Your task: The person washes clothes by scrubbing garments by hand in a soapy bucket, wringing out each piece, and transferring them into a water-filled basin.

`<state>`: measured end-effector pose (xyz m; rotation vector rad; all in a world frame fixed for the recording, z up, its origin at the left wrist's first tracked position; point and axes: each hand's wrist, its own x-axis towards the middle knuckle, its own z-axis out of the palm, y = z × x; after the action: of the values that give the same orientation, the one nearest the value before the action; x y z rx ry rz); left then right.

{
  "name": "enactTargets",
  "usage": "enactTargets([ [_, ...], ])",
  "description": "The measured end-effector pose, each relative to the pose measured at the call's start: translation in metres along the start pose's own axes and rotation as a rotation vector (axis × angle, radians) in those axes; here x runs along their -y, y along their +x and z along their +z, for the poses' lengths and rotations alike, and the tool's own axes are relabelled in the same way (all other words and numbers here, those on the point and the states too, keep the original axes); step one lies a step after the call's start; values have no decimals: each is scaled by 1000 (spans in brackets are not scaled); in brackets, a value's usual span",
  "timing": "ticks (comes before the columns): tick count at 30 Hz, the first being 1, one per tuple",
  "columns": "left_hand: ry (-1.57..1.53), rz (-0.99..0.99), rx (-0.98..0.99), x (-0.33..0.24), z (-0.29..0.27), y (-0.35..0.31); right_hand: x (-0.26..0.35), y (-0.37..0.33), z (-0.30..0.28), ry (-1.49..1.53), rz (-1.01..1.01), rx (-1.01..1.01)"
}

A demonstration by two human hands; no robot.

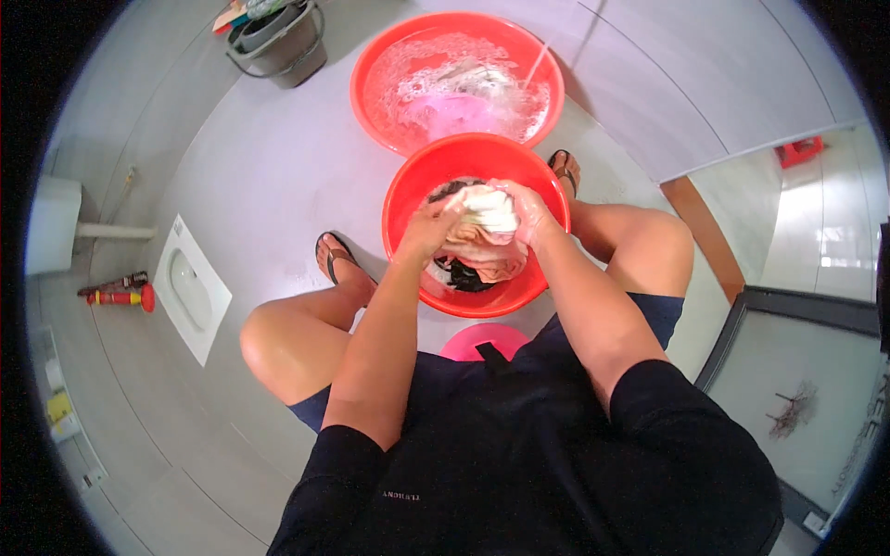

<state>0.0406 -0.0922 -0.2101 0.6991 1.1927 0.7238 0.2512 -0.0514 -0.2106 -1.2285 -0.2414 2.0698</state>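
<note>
Head view: the left hand [429, 228] and right hand [530, 211] clasp a bunched pale cloth [489, 213] over the nearer red basin [482, 155]; washing seems the step in hand, and the next move likely calls for firm two-handed squeezing.

Pale grey flooring [287, 157] runs left of the left hand [428, 227] toward a white squat toilet [193, 285] and white cistern [54, 227], while right of the right hand [527, 211] lie a tiled wall [705, 83], brown threshold strip [705, 236], dark-framed panel [797, 398] and glossy, light-reflecting tiles [825, 222].
</note>
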Motion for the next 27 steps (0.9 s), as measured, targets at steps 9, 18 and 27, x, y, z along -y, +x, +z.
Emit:
enactTargets([
  [9, -1009, -162, 379, 32, 7, 16, -86, -90, 120, -1066, -1115, 50],
  [18, -709, -73, -285, 32, 60, 30, -23, 47, 16, -890, -576, -439],
  [27, -782, -65, -293, 30, 29, 39, -86, -29, 89, -931, -950, -360],
])
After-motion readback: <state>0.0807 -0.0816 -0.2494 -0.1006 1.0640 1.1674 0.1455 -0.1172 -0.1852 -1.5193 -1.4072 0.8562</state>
